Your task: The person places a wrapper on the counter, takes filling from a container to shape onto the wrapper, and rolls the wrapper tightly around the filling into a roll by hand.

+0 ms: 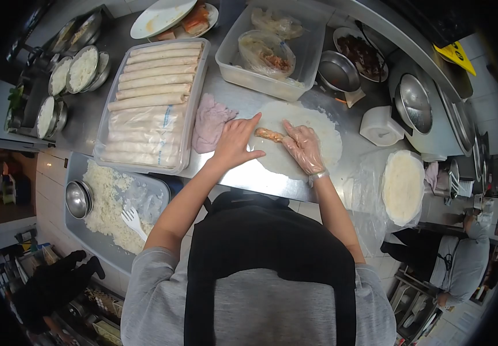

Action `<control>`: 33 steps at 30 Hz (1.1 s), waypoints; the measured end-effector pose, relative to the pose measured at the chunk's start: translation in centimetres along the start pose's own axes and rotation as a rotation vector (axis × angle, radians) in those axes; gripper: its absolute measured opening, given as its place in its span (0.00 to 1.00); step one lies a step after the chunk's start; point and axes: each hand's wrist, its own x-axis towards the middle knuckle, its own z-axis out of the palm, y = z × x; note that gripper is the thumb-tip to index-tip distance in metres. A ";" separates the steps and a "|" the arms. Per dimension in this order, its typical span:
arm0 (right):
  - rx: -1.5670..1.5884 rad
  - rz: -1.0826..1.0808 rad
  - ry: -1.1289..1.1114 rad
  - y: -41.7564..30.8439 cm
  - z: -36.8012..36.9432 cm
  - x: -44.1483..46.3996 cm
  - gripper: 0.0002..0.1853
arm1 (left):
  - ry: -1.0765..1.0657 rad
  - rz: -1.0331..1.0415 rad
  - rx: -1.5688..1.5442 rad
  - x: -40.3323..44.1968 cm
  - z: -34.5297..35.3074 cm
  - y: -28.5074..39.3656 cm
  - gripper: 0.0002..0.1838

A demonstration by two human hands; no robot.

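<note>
A strip of orange-brown filling (pixel 268 135) lies on thin, pale round wrappers (pixel 277 164) spread over the steel counter. My left hand (pixel 234 141) is bare and open, thumb and fingers spread around the left end of the filling. My right hand (pixel 304 149), in a clear plastic glove, rests over the wrappers with its fingertips at the filling's right end. Its fingers are apart, and I see nothing gripped in them. A pink cloth (pixel 211 122) lies just left of my left hand.
A plastic tub (pixel 188 138) holds rows of long pale rolls. Behind stands a clear bin (pixel 243 78) with bagged filling. To the right are a white scale (pixel 381 127) and a stack of round wrappers (pixel 403 187). A grey tub (pixel 81 230) of rice sits lower left. People stand further off.
</note>
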 end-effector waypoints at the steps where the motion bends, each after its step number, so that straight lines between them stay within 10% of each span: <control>1: -0.037 0.004 0.001 0.3 0.3 0.0 0.17 | -0.022 -0.017 -0.012 0.0 -0.1 0.0 0.54; 33: -0.303 -0.155 -0.029 2.1 -0.7 -0.9 0.19 | -0.044 -0.044 0.002 0.0 -0.2 0.0 0.55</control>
